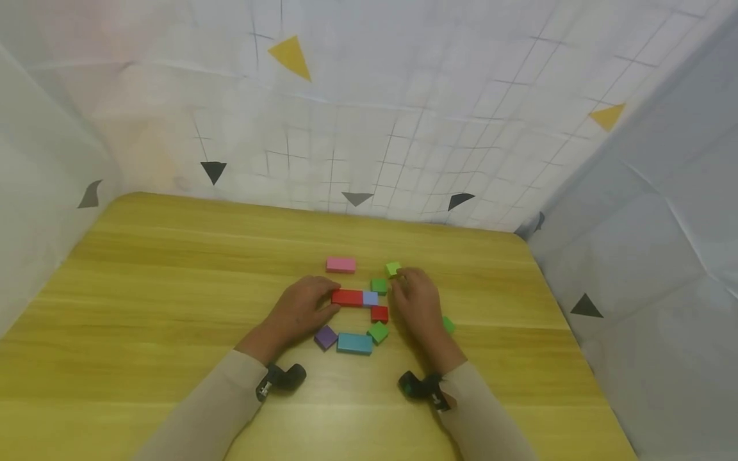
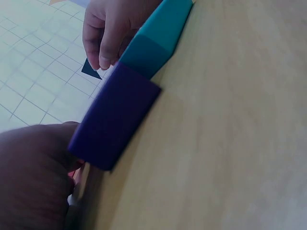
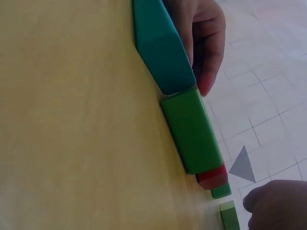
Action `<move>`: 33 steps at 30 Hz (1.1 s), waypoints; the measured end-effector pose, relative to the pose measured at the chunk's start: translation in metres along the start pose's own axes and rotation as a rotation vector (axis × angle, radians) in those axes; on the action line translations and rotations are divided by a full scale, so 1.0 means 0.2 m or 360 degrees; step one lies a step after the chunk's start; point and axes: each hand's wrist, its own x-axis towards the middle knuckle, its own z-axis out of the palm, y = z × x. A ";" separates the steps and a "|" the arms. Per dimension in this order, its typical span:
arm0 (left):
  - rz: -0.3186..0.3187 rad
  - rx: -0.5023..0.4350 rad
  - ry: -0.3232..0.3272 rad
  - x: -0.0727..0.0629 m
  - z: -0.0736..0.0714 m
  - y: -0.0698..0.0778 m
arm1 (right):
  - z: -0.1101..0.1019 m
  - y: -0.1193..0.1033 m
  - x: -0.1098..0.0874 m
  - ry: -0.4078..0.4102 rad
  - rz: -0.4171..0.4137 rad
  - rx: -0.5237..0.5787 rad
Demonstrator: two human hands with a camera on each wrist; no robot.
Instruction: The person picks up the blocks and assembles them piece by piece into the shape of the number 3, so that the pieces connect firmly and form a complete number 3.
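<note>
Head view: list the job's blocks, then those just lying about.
Likely job:
- long red block
- lime block
- periwinkle block
- small red block
- pink block
- teal block
- purple block
- upper green block
- lower green block

Apparently lying about:
- far-right green block, set apart

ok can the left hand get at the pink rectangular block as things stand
Probably yes: the pink rectangular block lies just beyond the left hand with nothing between them or on top of it, though that hand seems to hold the red rectangular block.
</note>
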 end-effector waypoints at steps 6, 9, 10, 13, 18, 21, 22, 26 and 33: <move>0.0009 -0.0015 0.0006 0.00 0.01 0.00 | 0.02 0.01 0.03 -0.0066 0.0126 -0.0019; 0.0002 -0.0014 0.0009 0.00 0.01 0.00 | 0.02 0.01 0.04 -0.0087 0.0148 -0.0005; -0.0001 -0.0013 0.0006 0.00 0.01 0.00 | 0.02 0.02 0.04 -0.0092 0.0152 -0.0003; -0.0001 -0.0011 0.0002 0.00 0.01 0.00 | 0.02 0.02 0.04 -0.0105 0.0154 0.0009; 0.0016 -0.0006 0.0010 0.00 0.01 0.00 | 0.03 0.04 0.05 -0.0099 0.0150 0.0027; 0.0016 -0.0007 0.0004 0.00 0.01 0.00 | 0.05 0.05 0.07 -0.0077 0.0157 0.0035; 0.0015 -0.0012 0.0001 0.01 0.01 0.00 | 0.05 0.06 0.08 -0.0076 0.0170 0.0042; 0.0017 -0.0007 0.0009 0.01 0.00 0.00 | 0.07 0.05 0.10 -0.0059 0.0169 0.0097; 0.0034 -0.0011 0.0043 0.00 0.00 0.00 | 0.08 0.06 0.11 -0.0056 0.0175 0.0130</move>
